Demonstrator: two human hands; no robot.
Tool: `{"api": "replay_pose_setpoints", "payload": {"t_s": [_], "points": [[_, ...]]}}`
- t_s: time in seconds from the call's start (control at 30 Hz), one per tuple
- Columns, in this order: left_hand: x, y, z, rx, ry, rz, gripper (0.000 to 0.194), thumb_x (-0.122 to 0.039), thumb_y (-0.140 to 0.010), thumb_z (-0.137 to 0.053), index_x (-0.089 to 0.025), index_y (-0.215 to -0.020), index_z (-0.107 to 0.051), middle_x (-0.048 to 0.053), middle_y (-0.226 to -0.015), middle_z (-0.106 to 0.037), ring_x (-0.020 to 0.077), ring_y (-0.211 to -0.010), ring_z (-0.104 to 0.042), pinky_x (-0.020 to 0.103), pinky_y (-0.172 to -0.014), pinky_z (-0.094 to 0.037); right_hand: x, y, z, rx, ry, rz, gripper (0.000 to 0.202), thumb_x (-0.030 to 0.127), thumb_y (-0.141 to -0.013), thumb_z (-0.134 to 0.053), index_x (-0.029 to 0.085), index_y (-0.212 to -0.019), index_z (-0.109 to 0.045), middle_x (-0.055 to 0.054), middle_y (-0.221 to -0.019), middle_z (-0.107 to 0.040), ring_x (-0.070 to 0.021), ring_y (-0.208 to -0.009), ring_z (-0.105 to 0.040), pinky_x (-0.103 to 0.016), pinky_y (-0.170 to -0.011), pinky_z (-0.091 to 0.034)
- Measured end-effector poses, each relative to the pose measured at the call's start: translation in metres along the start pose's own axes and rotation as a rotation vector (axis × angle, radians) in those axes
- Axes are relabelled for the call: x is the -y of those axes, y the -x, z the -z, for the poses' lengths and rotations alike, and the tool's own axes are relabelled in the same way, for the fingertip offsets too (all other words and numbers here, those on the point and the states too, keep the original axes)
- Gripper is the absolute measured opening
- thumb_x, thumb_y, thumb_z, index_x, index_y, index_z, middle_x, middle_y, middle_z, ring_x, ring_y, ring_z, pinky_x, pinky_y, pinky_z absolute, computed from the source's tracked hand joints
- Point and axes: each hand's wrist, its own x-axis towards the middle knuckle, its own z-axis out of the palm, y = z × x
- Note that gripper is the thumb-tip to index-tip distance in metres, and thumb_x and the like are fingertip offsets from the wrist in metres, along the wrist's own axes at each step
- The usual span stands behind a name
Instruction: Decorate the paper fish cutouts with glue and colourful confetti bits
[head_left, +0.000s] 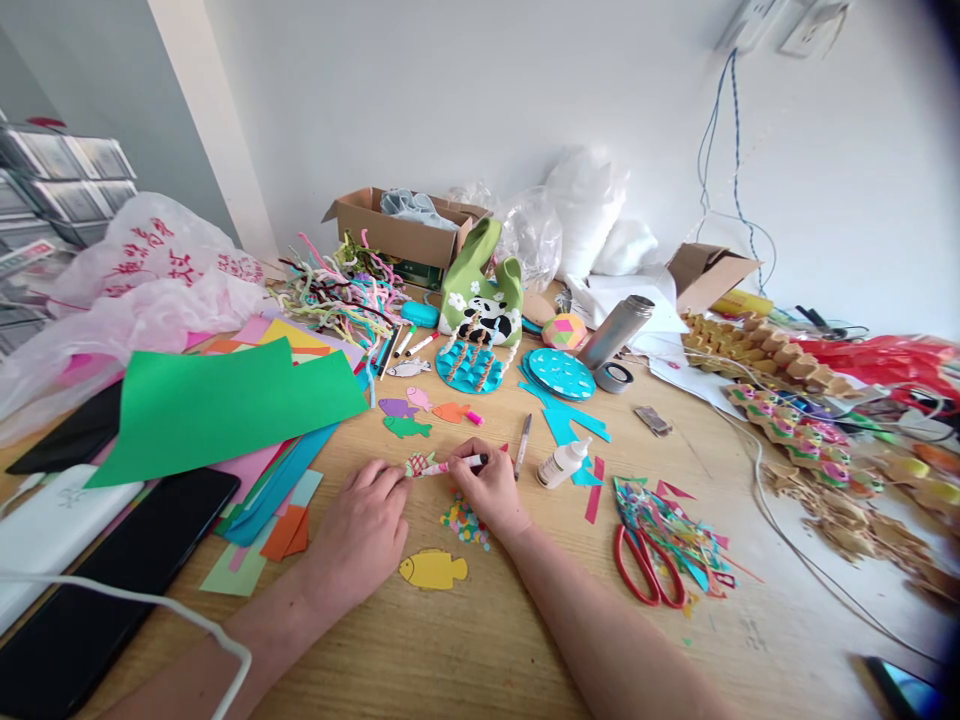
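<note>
My right hand (491, 490) grips a white and pink marker (450, 464), its tip end pointing left toward a small patterned fish cutout (418, 463). The fish has red and green marks on a pale body. Flat on the table, my left hand (369, 525) touches the fish's left edge with its fingertips. A pink marker cap (474, 418) lies beyond my hands. Round paper dots (465, 520) are scattered beneath my right wrist, and a yellow fish cutout (433, 569) is nearer to me. Purple (398, 408), green (407, 427) and orange (450, 411) fish lie further back.
At right are a glue bottle (562, 463), a pen (523, 445), red scissors (646, 568) and paper scraps (675, 530). Green foam sheets (232, 410) cover the left side. Behind stand a panda bag (484, 290), a metal flask (619, 330) and a cardboard box (397, 230).
</note>
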Motion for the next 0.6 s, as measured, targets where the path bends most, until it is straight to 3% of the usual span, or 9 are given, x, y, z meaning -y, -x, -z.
{"api": "replay_pose_setpoints", "payload": {"t_s": [0.17, 0.4, 0.6], "points": [[0.0011, 0.0001, -0.0015, 0.0, 0.005, -0.002, 0.043, -0.005, -0.082, -0.045, -0.014, -0.118, -0.065, 0.011, -0.124, -0.064, 0.0265, -0.119, -0.051, 0.044, -0.105, -0.043, -0.002, 0.0009, -0.0007, 0.025, 0.002, 0.009, 0.013, 0.028, -0.067, -0.053, 0.017, -0.064, -0.06, 0.004, -0.052, -0.051, -0.0092, -0.048, -0.042, -0.021, -0.046, -0.031], [0.0007, 0.0001, -0.0009, -0.005, 0.005, -0.007, 0.043, -0.005, -0.081, -0.044, -0.014, -0.118, -0.065, 0.011, -0.122, -0.065, 0.0272, -0.118, -0.051, 0.045, -0.104, -0.044, 0.0034, -0.0004, 0.0006, -0.053, -0.001, -0.043, 0.014, 0.03, -0.063, -0.051, 0.018, -0.058, -0.055, 0.005, -0.047, -0.047, -0.0092, -0.046, -0.038, -0.021, -0.044, -0.028], [0.0005, 0.0, -0.0011, -0.002, -0.002, -0.004, 0.044, -0.006, -0.082, -0.044, -0.014, -0.119, -0.066, 0.011, -0.122, -0.065, 0.0269, -0.118, -0.051, 0.044, -0.105, -0.043, -0.0001, -0.0001, 0.0002, -0.009, 0.0, -0.02, 0.012, 0.029, -0.065, -0.052, 0.018, -0.06, -0.056, 0.004, -0.049, -0.048, -0.0093, -0.047, -0.04, -0.021, -0.045, -0.029]]}}
